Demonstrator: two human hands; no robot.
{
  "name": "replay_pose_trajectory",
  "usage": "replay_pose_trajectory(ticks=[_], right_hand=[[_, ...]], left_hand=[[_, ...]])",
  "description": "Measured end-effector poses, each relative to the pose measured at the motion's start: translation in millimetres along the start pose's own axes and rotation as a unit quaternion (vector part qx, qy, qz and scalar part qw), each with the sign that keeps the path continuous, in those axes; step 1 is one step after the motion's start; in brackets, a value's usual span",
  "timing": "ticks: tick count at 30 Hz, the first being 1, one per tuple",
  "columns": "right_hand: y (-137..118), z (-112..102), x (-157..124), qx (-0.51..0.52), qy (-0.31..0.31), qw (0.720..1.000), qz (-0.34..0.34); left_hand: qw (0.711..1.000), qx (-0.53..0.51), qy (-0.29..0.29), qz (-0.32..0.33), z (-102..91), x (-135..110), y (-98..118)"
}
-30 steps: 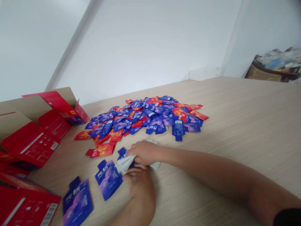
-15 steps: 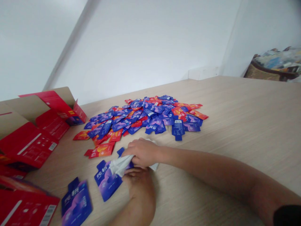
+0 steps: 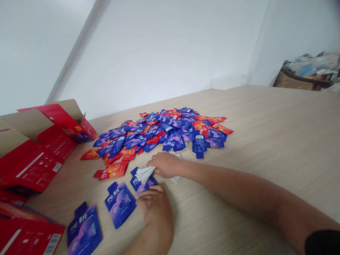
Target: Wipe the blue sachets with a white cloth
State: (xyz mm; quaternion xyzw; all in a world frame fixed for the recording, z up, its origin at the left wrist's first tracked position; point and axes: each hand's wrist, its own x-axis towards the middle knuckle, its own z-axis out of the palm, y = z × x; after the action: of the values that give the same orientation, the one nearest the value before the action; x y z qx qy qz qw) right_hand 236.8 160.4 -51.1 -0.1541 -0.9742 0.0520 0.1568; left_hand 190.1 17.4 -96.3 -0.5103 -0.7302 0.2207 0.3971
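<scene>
My right hand (image 3: 166,165) is closed round a white cloth (image 3: 145,174), one end of which drapes over the top of a blue sachet (image 3: 139,185). Another part of the cloth sticks out behind the hand. At the sachet's lower edge, my left hand (image 3: 154,203) has its fingers closed on the packet against the table. Just to the left lie two more blue sachets, a nearer one (image 3: 85,230) and a middle one (image 3: 120,205), both flat with their printed faces up.
A spread heap of blue and red sachets (image 3: 172,136) covers the table beyond my hands. One red sachet (image 3: 113,171) lies at its near edge. Opened red cartons (image 3: 34,166) stand along the left side. A white wall (image 3: 172,53) rises behind the wooden table (image 3: 265,141).
The cloth has moved off the middle blue sachet, whose face is now uncovered. My right hand has shifted slightly up and right, and more of the sachet by my left hand shows.
</scene>
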Motion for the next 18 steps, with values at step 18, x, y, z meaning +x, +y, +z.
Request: replay_pose_trajectory(ticks=[18], right_hand=[[-21, 4, 1, 0.032, -0.030, 0.997, -0.063]], left_hand=[[0.996, -0.078, -0.051, -0.014, -3.2, 3, -2]])
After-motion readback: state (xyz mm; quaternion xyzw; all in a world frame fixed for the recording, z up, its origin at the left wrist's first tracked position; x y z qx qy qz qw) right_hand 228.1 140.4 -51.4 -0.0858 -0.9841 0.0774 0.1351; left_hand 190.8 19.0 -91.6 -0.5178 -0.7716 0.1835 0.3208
